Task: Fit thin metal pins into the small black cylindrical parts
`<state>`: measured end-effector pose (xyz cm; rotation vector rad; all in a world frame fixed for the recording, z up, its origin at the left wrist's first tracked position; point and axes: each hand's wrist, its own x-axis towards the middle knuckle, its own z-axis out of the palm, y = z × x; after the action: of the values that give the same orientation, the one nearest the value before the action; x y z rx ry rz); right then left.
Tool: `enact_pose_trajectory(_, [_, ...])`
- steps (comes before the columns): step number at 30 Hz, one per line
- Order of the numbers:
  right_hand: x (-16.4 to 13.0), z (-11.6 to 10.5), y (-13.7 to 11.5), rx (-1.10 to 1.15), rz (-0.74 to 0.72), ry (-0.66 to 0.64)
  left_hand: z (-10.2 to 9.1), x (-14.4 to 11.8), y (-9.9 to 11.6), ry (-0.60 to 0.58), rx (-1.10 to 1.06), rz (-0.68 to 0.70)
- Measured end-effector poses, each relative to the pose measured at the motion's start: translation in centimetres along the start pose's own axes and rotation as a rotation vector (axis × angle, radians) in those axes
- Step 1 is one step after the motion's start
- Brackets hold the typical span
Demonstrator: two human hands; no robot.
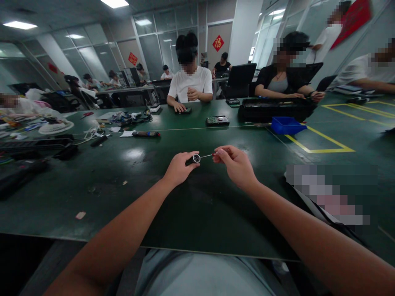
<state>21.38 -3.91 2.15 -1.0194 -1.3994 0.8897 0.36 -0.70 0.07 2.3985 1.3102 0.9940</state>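
While cylinder point(194, 159) sits in left hand point(178, 168), right hand point(238, 166) holds screwdriver point(207, 156).

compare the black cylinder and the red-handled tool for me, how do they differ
The black cylinder is thick with a round, silver-rimmed end; the red-handled tool has a thin metal shaft.
The cylinder is in the left grip, the tool in the right grip.
The cylinder's rimmed end is turned toward the tool, while the tool's shaft points at the cylinder.
Both are held over the green table.
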Motion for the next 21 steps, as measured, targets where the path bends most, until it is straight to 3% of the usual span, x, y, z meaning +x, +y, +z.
enact_pose_trajectory(4, [0.5,0.3,0.8,0.331,0.130,0.084,-0.6,0.3,-0.2,0.065,-0.038,0.072])
enact_pose_trajectory(8, [1.1,-0.4,1.1,0.424,0.392,0.091,-1.2,0.5,-0.4,-0.070,0.092,0.149])
enact_pose_trajectory(9, [1.3,-0.6,1.1,0.397,0.401,0.106,-1.2,0.6,-0.5,-0.104,0.122,0.140])
enact_pose_trajectory(14, [1.3,-0.7,1.2,0.199,0.283,0.152,-0.9,0.6,-0.9,-0.181,0.133,0.085])
enact_pose_trajectory(21, [0.6,-0.4,0.9,0.014,0.071,0.120,-0.8,0.5,-1.0,-0.211,0.092,0.082])
